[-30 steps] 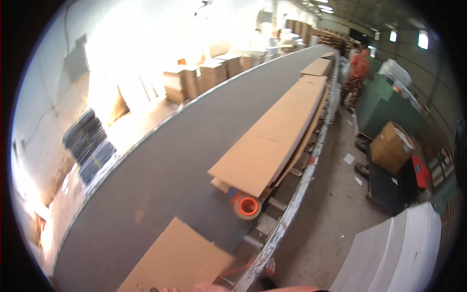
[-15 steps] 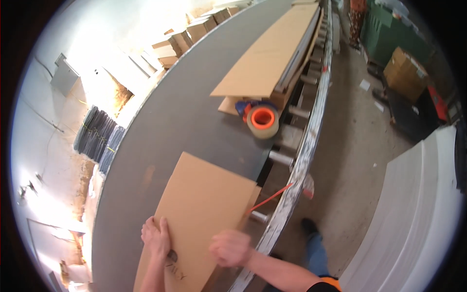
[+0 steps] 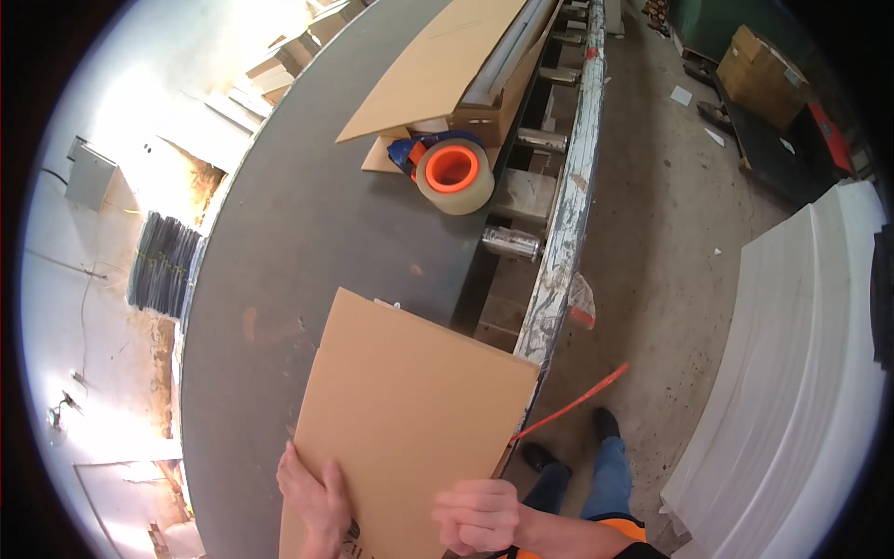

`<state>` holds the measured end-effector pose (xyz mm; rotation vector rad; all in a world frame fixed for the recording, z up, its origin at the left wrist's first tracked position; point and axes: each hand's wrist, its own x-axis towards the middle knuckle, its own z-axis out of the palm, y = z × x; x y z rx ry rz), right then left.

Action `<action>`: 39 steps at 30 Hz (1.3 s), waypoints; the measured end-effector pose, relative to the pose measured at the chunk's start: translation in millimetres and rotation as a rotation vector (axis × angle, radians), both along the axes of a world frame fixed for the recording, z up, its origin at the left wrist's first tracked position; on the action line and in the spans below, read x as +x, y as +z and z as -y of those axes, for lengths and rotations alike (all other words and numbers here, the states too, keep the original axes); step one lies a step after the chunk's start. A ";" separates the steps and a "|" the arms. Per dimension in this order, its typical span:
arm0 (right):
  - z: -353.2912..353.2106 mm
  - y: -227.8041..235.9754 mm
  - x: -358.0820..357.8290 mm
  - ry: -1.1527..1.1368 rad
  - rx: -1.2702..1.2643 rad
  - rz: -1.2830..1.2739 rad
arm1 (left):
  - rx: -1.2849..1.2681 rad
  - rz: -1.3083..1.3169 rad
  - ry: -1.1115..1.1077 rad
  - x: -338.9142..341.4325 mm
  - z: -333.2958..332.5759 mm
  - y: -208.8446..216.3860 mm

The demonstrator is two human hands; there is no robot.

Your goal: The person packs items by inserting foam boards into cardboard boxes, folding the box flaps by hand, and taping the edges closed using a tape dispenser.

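A flat brown cardboard piece point(image 3: 419, 401) lies at a slant across the near end of the dark belt, its right corner reaching over the side rail. My left hand point(image 3: 317, 498) grips its left edge, thumb on the upper face and fingers at the rim. Near its lower right side, my right hand point(image 3: 477, 515) is closed in a fist; whatever it may hold is hidden. From beneath the cardboard's right edge a thin orange-red strap point(image 3: 573, 406) sticks out over the floor; I cannot tell where its other end goes.
A tape dispenser with a clear roll point(image 3: 453, 177) rests farther up the belt point(image 3: 251, 252), by long cardboard pieces point(image 3: 433, 65). Metal rollers point(image 3: 510, 243) and a worn white rail point(image 3: 559, 233) run along the right. White stacked sheets point(image 3: 773, 363) stand right; bundled dark sheets point(image 3: 166, 265) sit left.
The cardboard and both hands have shifted right, and its corner now overlaps the rail. More of the orange-red strap shows, reaching past the rail. My view has moved, so the tape appears higher and farther left.
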<state>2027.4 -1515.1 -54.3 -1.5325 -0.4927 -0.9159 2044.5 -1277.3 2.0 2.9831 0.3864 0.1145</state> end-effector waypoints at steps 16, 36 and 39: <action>45.4 58.7 94.7 0.039 -0.485 0.021 | 0.108 -0.147 -0.699 -82.6 85.4 12.6; 115.1 64.0 267.3 -0.265 -0.980 -0.826 | -0.120 -0.211 -0.711 -96.0 70.5 5.9; 130.3 58.6 201.9 -0.169 -0.539 -0.781 | -0.100 -0.146 -0.668 -105.9 58.7 7.5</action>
